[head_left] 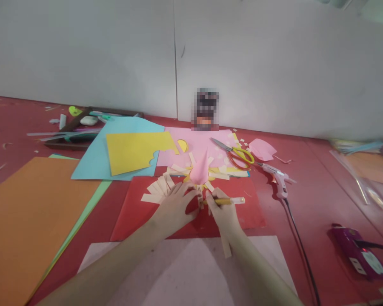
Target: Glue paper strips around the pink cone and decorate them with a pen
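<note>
A pink paper cone (200, 170) stands on yellow paper, with pale paper strips (159, 187) fanned out around it. Over the red sheet (249, 204), my left hand (175, 204) lies with fingers spread, holding down a strip (199, 191) marked with a letter A. My right hand (223, 210) grips a gold pen (225, 201) with a clear end, its tip against that same strip. Another pale strip (225, 246) sticks out beneath my right wrist.
Scissors (234, 151) lie open behind my right hand, beside a pink glue gun (278, 178) whose cord runs toward me. A purple power strip (357, 250) sits at the right. Blue card (92, 157), yellow card (130, 153) and orange card (25, 212) lie left.
</note>
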`<state>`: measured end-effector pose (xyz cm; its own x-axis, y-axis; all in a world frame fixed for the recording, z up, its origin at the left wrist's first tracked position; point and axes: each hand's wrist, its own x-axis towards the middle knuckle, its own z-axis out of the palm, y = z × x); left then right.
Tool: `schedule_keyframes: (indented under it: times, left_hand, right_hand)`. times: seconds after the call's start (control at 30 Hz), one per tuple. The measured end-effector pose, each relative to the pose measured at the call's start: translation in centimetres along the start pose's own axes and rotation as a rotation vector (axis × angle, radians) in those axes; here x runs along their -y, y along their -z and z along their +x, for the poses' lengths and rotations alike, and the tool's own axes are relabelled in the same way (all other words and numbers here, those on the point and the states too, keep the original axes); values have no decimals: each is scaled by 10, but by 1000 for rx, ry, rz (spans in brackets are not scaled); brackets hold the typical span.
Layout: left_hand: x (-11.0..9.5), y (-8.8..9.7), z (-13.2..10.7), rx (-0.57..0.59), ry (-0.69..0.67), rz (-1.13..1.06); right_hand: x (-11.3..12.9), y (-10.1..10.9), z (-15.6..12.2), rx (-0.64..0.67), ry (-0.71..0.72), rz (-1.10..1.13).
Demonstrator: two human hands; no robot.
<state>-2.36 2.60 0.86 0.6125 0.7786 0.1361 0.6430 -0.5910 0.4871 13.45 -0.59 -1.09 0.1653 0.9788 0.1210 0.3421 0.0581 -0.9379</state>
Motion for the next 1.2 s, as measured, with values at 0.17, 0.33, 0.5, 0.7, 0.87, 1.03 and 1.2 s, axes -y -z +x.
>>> schedule_keyframes:
  times: [0.17,0.33,0.5,0.7,0.87,1.03,1.2]
  left_hand:
    - [1,0,0,-6,-8,-11]
    - [2,-2,0,8,10,-6]
    - [3,-2,0,17,17,-5]
    - [3,-2,0,29,27,-8]
    - [2,-1,0,22,18,-10]
    - [1,0,0,26,32,-1]
    - [2,0,0,38,30,5]
  right_hand:
    - [-2,0,0,0,1,1]
    - [-1,1,2,-28,79,-67]
    - [-1,2,3,-21,86,-108]
    - [-1,3,2,-34,32,-28]
    - [1,2,3,22,-16,16]
    - [1,1,2,23,-5,6]
    - [1,1,2,-17,-10,24]
